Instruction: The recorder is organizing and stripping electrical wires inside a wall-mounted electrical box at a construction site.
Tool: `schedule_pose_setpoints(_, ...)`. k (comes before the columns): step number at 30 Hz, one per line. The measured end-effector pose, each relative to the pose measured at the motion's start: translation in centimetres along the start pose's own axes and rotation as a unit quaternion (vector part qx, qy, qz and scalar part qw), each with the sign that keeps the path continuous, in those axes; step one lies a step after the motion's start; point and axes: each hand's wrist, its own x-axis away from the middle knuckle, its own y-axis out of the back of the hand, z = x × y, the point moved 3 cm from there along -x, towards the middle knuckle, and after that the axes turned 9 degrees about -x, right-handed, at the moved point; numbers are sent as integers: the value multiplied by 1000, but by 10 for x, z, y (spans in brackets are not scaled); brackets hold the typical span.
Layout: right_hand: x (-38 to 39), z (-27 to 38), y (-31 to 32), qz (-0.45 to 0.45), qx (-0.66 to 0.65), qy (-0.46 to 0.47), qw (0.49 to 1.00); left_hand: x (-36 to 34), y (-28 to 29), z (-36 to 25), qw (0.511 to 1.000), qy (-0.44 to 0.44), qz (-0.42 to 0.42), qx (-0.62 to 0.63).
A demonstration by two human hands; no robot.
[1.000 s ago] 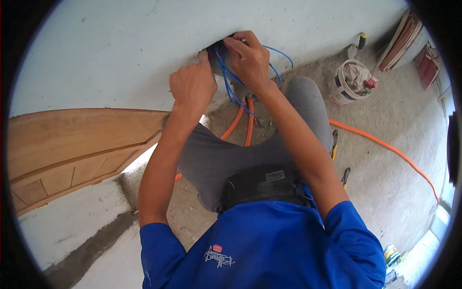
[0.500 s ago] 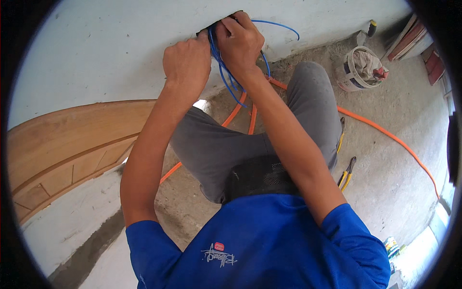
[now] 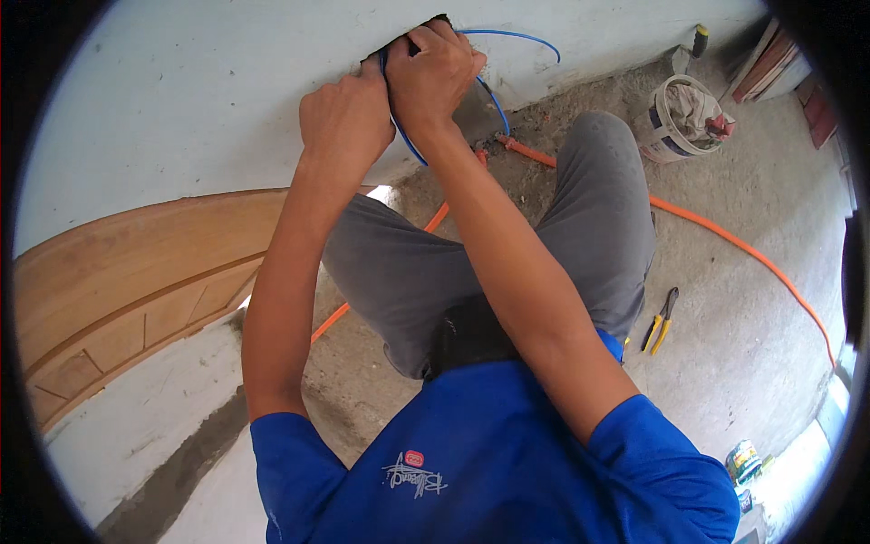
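Both my hands are up at a dark opening (image 3: 370, 60) cut in the pale wall (image 3: 227, 100). My left hand (image 3: 345, 118) is closed at its left end, knuckles up, and its fingertips are hidden. Beside it, almost touching, my right hand (image 3: 430, 77) has its fingers curled into the opening around blue wires (image 3: 521, 39). One wire end sticks out to the right along the wall. Another loops down towards an orange conduit (image 3: 528, 154), and a further strand hangs between my wrists. Whatever the fingers pinch inside the opening is out of sight.
Orange conduit (image 3: 725, 239) runs across the concrete floor to the right. Yellow-handled pliers (image 3: 661, 322) lie beside my right leg. A white bucket (image 3: 659, 136) holding cloth stands near the wall, by a scraper-like tool (image 3: 699, 42). A wooden panel (image 3: 154, 231) is at left.
My hands have shifted slightly left, and the right hand sits deeper in the opening. Several blue wire ends that hung below the hands are now mostly out of sight.
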Motion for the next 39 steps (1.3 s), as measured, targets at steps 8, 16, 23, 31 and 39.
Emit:
schedule_pose_setpoints(8, -3, -4, 0, 1, 3, -25, 1000, -6, 10, 0, 998, -48, -7, -50)
schedule_pose_setpoints(16, -6, 9, 4, 45, 24, -67, 996, -4, 13, 7, 998, -49, 14, -37)
schedule_pose_setpoints(23, -17, -2, 24, 92, -60, -82, 991, 43, 26, -8, 987, -13, -39, 156)
schedule_pose_setpoints(31, -7, 31, 80, 282, -11, -102, 954, 76, -23, -18, 673, 167, -34, 719)
schedule_pose_setpoints(39, 54, 9, 61, 271, -153, -344, 886, 80, -86, -13, 507, 247, -66, 823)
